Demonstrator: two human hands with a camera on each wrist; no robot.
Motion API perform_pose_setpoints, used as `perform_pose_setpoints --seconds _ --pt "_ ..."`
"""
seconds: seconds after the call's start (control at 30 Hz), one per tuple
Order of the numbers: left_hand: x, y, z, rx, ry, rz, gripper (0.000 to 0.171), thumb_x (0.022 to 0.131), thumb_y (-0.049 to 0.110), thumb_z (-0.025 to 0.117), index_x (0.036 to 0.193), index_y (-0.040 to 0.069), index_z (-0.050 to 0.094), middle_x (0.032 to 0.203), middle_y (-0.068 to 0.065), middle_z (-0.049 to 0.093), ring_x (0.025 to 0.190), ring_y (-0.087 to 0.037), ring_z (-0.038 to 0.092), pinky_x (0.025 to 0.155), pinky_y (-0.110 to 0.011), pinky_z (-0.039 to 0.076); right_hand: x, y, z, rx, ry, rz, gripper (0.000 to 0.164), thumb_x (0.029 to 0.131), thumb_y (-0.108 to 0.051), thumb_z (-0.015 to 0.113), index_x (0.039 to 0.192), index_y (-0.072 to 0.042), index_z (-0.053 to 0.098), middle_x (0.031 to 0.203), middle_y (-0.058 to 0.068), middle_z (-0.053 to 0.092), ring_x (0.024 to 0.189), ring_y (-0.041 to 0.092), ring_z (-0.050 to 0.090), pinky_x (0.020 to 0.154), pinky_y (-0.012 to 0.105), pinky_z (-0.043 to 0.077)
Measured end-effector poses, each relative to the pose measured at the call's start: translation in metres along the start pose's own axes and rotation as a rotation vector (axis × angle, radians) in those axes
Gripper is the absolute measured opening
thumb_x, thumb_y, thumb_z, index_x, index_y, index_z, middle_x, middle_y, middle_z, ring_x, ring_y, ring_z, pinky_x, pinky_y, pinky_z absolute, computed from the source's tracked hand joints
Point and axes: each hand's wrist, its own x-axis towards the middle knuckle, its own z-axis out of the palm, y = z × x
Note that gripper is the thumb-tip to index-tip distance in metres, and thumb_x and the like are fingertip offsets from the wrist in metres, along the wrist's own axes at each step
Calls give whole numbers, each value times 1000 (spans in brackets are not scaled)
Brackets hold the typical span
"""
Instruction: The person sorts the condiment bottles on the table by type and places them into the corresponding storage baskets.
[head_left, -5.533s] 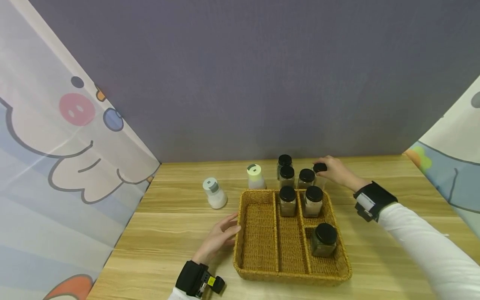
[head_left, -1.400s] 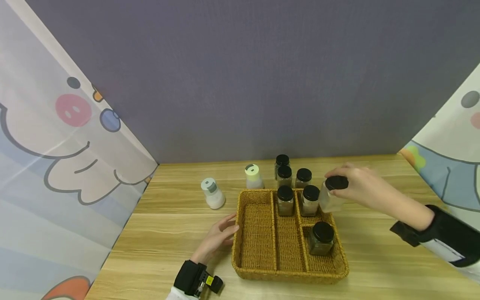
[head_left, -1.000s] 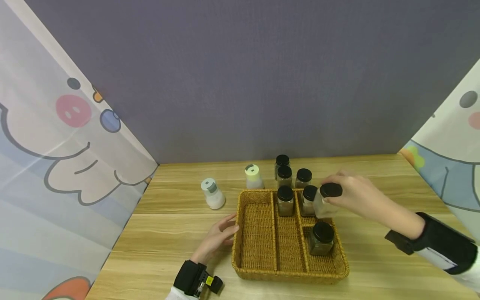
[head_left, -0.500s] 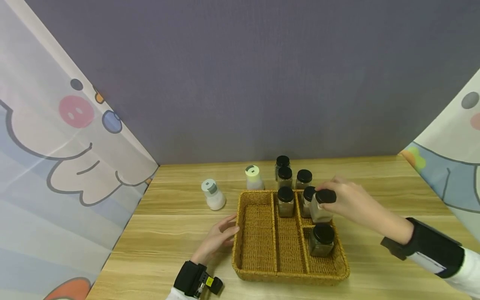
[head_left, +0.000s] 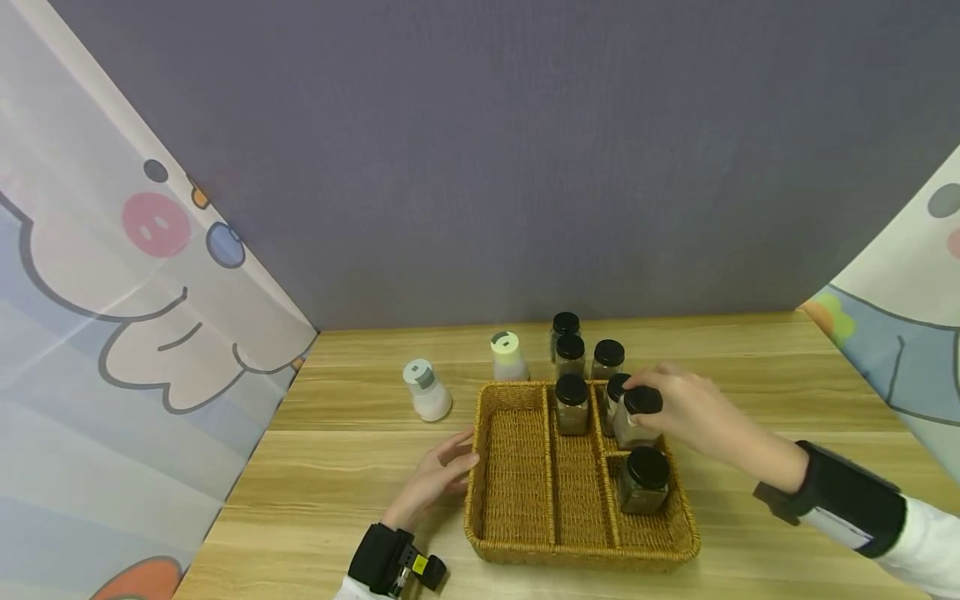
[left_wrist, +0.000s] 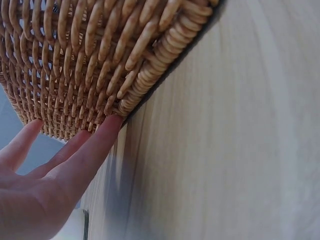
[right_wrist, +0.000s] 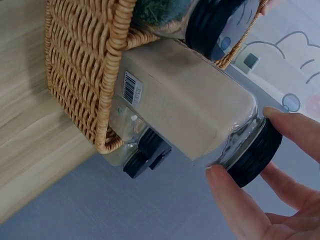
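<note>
By its black lid, my right hand (head_left: 693,410) pinches a square spice jar (right_wrist: 185,95) of beige powder with a barcode label. The jar's lower end is inside the back right compartment of the wicker basket (head_left: 517,479), beside another black-lidded jar (head_left: 611,408). A jar of green dried herbs (head_left: 643,487) stands in the front right compartment. Another jar (head_left: 573,414) occupies the back of the middle one. My left hand (head_left: 429,482) touches the basket's left side, its extended fingertips against the woven wall (left_wrist: 75,70) near the bottom edge.
Behind the basket stand three black-lidded jars, the nearest right one (head_left: 607,360) close to the rim. A yellow-topped shaker (head_left: 512,364) is by the back left corner. Farther left is a white shaker (head_left: 431,397). A grey panel (head_left: 525,167) rises behind the wooden table (head_left: 337,467).
My right hand has brought the jar from behind the basket's right corner over the rim and down into the back right compartment. The jar there has shifted slightly left. My left hand stays put.
</note>
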Motion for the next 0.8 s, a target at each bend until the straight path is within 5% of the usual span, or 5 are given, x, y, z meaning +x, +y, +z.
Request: perform_pose_setpoints --seconds 0.23,0.8 --pt "1 -1 0 7 6 -8 65 85 28 58 138 6 28 131 -27 35 112 -34 46 84 -41 47 0 -2 6 16 -13 24 38 69 -18 72 103 -3 62 93 15 55 57 11 47 45 23 37" --pt "0 0 0 11 7 -8 64 85 28 58 137 6 29 131 -27 35 112 -35 46 85 -41 47 2 -1 19 4 -6 30 37 66 -16 73 100 -5 63 105 30 53 58 19 54 48 31 43"
